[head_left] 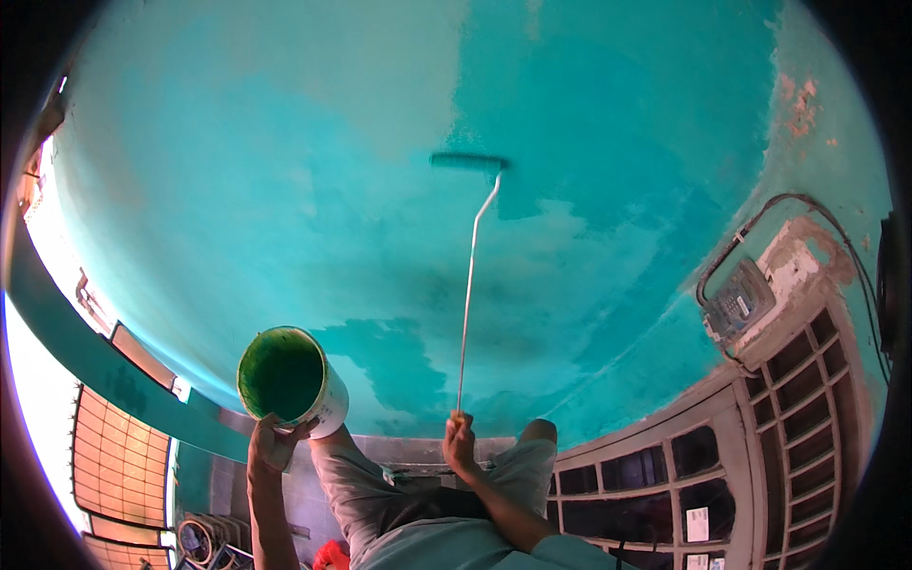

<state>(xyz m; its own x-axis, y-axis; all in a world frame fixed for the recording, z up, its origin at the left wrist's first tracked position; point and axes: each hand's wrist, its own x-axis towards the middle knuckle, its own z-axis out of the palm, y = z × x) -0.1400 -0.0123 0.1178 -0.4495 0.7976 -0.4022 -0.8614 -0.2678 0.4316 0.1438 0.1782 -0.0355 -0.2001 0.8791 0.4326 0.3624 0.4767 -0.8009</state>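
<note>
In my right hand [460, 443], closed round its lower end, is a paint roller [471, 275] with a long thin white metal rod. Its teal roller head [465, 161] rests against the turquoise wall [380, 228], at the edge between a darker painted patch and paler paint. My left hand [277, 443] grips a white paint bucket [331, 399] at its rim and holds it tilted, so that its green-stained inside shows. How much paint lies in the bucket I cannot tell. The bucket stays apart from the roller, over my left knee.
To the right, a grey electricity meter [741, 302] with a black cable [807, 198] hangs on the wall above a paned window frame [750, 446]. Peeling plaster shows at upper right. Lower left are stacked chairs [204, 540], a red object [332, 555] and an orange gridded panel [119, 461].
</note>
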